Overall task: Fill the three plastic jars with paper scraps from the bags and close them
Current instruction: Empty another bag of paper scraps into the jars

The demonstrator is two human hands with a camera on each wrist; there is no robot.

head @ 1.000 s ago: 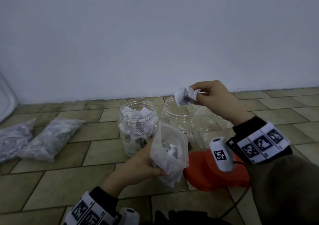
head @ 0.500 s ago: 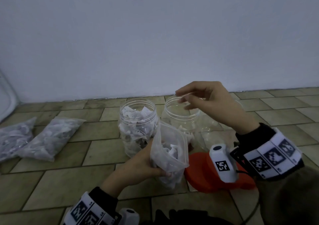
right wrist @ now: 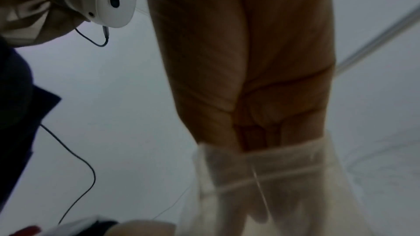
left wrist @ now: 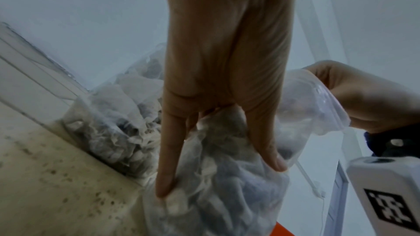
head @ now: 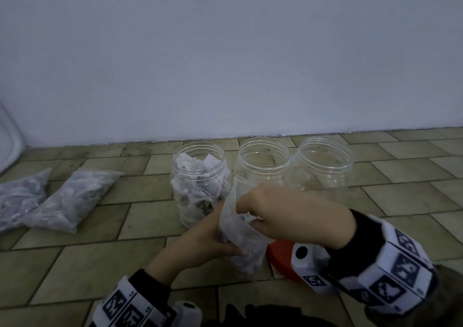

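Three clear lidless jars stand in a row near the wall. The left jar (head: 200,176) is packed with paper scraps. The middle jar (head: 263,158) and the right jar (head: 325,161) look clear at the top, and my hands hide their lower parts. My left hand (head: 225,246) grips a small clear bag of scraps (head: 245,256) from the side, in front of the jars; its fingers (left wrist: 163,177) dig into the plastic. My right hand (head: 246,216) reaches down into the bag's mouth, with the fingers (right wrist: 261,204) showing roughly straight through the plastic.
An orange lid (head: 279,259) lies on the tiled floor under my right wrist. Two full bags of scraps (head: 72,199) (head: 20,199) lie at the left. The white wall (head: 225,63) runs close behind the jars.
A second ago my right hand held a crumpled scrap over the middle jar. It let the scrap go there, then came down and back into the bag's mouth. My left hand kept holding the bag.
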